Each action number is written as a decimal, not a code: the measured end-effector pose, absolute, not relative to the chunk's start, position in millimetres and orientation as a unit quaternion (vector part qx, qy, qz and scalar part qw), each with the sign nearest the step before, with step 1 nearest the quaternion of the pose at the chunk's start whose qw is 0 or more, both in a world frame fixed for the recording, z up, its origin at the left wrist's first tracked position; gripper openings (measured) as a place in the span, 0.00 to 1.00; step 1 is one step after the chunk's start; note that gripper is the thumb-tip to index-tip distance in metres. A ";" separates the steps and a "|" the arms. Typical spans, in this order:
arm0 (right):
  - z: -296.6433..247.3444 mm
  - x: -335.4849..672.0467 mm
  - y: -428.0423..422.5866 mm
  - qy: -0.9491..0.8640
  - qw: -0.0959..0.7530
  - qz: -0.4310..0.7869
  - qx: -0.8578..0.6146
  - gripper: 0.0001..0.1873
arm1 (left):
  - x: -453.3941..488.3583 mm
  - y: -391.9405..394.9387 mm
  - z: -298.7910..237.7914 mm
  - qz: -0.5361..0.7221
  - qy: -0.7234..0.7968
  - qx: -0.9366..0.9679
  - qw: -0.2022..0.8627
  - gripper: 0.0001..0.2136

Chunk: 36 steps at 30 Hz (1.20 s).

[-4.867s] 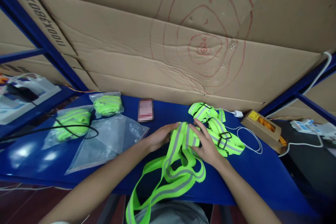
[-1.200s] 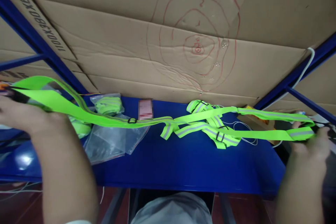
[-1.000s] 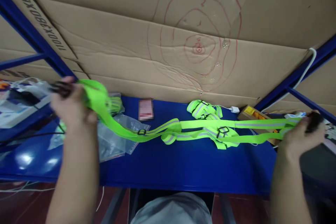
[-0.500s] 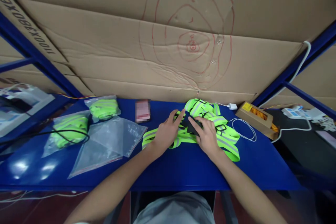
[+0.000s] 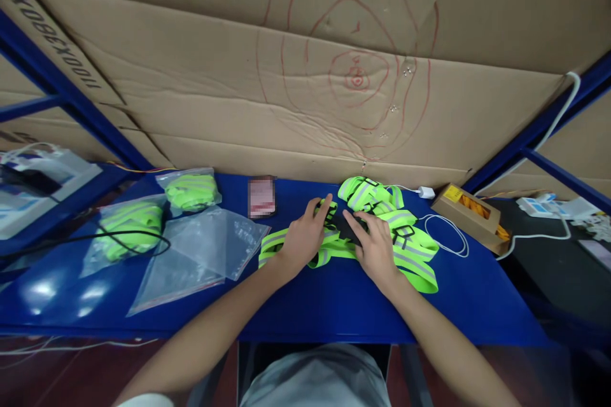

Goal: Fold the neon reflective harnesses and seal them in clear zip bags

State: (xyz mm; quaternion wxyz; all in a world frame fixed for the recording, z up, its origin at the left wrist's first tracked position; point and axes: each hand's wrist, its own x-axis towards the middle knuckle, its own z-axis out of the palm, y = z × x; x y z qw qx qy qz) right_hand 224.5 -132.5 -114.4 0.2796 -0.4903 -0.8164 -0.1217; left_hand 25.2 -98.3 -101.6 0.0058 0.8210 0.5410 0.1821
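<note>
Neon-yellow reflective straps point(image 5: 415, 248) with grey stripes and black buckles lie in a loose heap on the blue table. My left hand point(image 5: 305, 236) is closed on a gathered part of the strap, its index finger stretched forward along it. My right hand point(image 5: 376, 243) grips a flat black piece point(image 5: 348, 227) attached to the straps, its index finger pointing toward my left hand. Both hands are close together over the heap. Their undersides, and the strap parts beneath them, are hidden.
Two clear bags point(image 5: 131, 232) of folded neon straps lie at the left, beside flat plastic zip bags point(image 5: 191, 254). A pixelated pinkish rectangle point(image 5: 261, 196) lies at the back. At right are a white cable point(image 5: 446, 238) and an open cardboard box point(image 5: 470, 216). Cardboard point(image 5: 205, 76) walls the back.
The camera view has shifted slightly. My hands keep nearly the same hold on the strap and the black piece, with little visible movement.
</note>
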 end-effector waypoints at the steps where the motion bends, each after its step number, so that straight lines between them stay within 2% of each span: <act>1: -115.2 224.4 -132.5 -0.815 0.279 -0.120 -0.494 0.43 | 25.5 -98.4 -101.5 0.182 0.541 0.821 0.005 0.38; 5: -118.9 224.4 -131.8 -0.810 0.286 -0.110 -0.501 0.44 | 28.6 -100.7 -102.5 0.175 0.544 0.820 -0.010 0.38; 12: -121.6 224.0 -130.9 -0.805 0.293 -0.120 -0.502 0.41 | 31.6 -99.6 -107.1 0.176 0.552 0.815 -0.016 0.37; 21: -123.5 210.2 -131.7 -0.794 0.246 -0.172 -0.529 0.38 | 38.0 -105.5 -110.0 0.164 0.528 0.830 -0.067 0.35; 25: -121.8 204.5 -127.0 -0.795 0.249 -0.171 -0.526 0.39 | 42.7 -109.8 -110.2 0.190 0.518 0.832 -0.056 0.38; 29: -99.4 205.4 -118.3 -0.796 0.257 -0.173 -0.520 0.38 | 44.2 -112.7 -95.9 0.222 0.520 0.824 -0.011 0.35; 32: -67.0 213.2 -106.9 -0.808 0.292 -0.129 -0.496 0.39 | 32.9 -107.1 -66.2 0.260 0.479 0.838 0.036 0.32; 34: -42.0 219.9 -96.9 -0.814 0.351 -0.043 -0.460 0.36 | 19.9 -97.1 -40.0 0.282 0.434 0.854 0.052 0.37; 36: -18.4 224.5 -86.7 -0.809 0.418 0.055 -0.410 0.28 | 6.9 -83.6 -15.3 0.342 0.411 0.839 0.101 0.45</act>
